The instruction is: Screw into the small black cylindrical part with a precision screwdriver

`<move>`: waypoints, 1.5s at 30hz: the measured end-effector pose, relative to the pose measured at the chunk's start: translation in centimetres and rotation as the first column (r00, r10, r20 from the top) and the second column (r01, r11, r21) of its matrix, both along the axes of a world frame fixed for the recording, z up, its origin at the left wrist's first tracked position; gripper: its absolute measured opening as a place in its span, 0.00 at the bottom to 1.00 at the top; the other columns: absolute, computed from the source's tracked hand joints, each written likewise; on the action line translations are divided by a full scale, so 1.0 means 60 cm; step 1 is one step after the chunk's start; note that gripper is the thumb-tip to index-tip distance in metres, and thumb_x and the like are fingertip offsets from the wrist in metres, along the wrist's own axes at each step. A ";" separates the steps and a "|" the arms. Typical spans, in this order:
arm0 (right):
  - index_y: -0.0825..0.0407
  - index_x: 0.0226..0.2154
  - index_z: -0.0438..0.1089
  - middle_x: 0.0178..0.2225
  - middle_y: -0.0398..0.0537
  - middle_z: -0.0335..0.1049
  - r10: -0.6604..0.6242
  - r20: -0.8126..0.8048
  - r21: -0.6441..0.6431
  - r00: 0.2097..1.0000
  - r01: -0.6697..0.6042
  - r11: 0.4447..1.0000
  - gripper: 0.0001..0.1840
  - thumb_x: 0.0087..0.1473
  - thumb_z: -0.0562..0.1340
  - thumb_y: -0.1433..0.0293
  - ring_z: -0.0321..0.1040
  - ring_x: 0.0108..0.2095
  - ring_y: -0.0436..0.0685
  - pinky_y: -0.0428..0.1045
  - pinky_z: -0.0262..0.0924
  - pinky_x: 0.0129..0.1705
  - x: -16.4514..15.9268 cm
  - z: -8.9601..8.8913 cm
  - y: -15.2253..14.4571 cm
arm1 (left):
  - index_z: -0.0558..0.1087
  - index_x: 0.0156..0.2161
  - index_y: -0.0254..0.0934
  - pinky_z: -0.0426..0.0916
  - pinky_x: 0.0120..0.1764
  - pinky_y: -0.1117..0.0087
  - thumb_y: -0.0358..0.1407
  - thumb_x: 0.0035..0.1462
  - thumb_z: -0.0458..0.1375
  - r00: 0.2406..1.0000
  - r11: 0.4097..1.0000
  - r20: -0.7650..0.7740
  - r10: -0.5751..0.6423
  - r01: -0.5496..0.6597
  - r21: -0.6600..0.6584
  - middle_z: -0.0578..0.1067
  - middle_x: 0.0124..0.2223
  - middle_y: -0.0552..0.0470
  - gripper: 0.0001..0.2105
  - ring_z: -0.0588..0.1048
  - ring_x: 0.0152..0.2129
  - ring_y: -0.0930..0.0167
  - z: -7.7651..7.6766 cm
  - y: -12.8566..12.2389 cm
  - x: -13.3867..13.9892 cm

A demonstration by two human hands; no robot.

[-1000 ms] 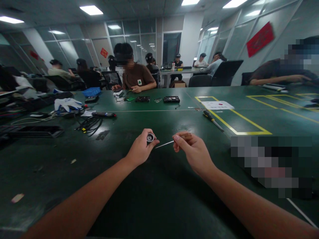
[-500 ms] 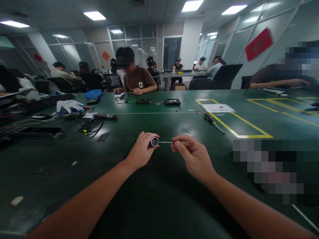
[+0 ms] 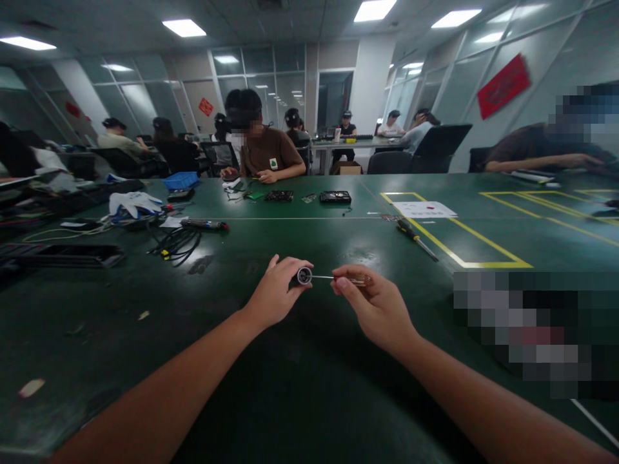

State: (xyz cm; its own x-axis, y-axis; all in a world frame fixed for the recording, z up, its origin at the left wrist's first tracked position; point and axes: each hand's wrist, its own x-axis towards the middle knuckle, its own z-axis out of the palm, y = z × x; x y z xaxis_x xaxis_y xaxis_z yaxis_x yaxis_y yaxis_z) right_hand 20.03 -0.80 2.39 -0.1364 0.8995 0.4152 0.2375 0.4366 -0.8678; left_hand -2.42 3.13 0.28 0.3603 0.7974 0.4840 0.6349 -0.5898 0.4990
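My left hand (image 3: 276, 290) is closed around a small round cylindrical part (image 3: 304, 276), whose ring-shaped open end faces me. Dark detail shows inside the ring, too small to make out. In my right hand (image 3: 374, 299) is a thin screwdriver (image 3: 358, 281) with a clear amber handle, held between thumb and fingers. Its slim metal shaft points left and meets the rim of the round part; whether the tip goes inside cannot be seen. Both hands are over the green table (image 3: 271, 386).
A yellow-and-black screwdriver (image 3: 410, 233) lies beyond my right hand, by a paper sheet (image 3: 424, 209). Leftward are black cables (image 3: 176, 246), a pen-like tool (image 3: 204, 225), white gloves (image 3: 133, 205) and a blue basket (image 3: 180, 181). Across the table a person (image 3: 271, 151) handles small parts near black devices (image 3: 335, 197).
My left hand and the round part have shifted slightly right, closer to my right hand, so less of the screwdriver shaft shows. Both hands keep their holds.
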 end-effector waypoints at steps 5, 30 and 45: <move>0.46 0.44 0.77 0.34 0.47 0.80 -0.025 0.069 0.049 0.997 0.021 0.999 0.11 0.63 0.64 0.60 0.77 0.35 0.60 0.56 0.69 0.38 -0.001 0.003 -0.004 | 0.73 0.52 0.44 0.47 0.68 0.39 0.32 0.63 0.61 1.000 1.000 -0.003 -0.008 0.008 0.003 0.78 0.52 0.49 0.13 0.75 0.53 0.61 0.000 0.000 0.000; 0.53 0.34 0.77 0.28 0.46 0.77 -0.035 -0.672 -0.404 0.740 -0.326 0.855 0.13 0.53 0.72 0.60 0.74 0.29 0.53 0.51 0.71 0.38 -0.002 0.005 0.028 | 0.73 0.52 0.43 0.50 0.68 0.39 0.31 0.64 0.60 0.994 0.998 -0.096 0.055 -0.052 0.038 0.78 0.53 0.50 0.13 0.76 0.53 0.63 0.006 0.001 -0.001; 0.50 0.41 0.79 0.34 0.48 0.81 0.061 -0.421 -0.203 0.905 -0.160 0.966 0.17 0.54 0.72 0.55 0.78 0.36 0.58 0.57 0.73 0.45 -0.010 -0.006 0.017 | 0.74 0.53 0.44 0.47 0.68 0.38 0.34 0.63 0.63 0.993 0.998 -0.093 0.066 -0.064 0.029 0.79 0.53 0.50 0.14 0.76 0.53 0.62 0.007 0.000 -0.001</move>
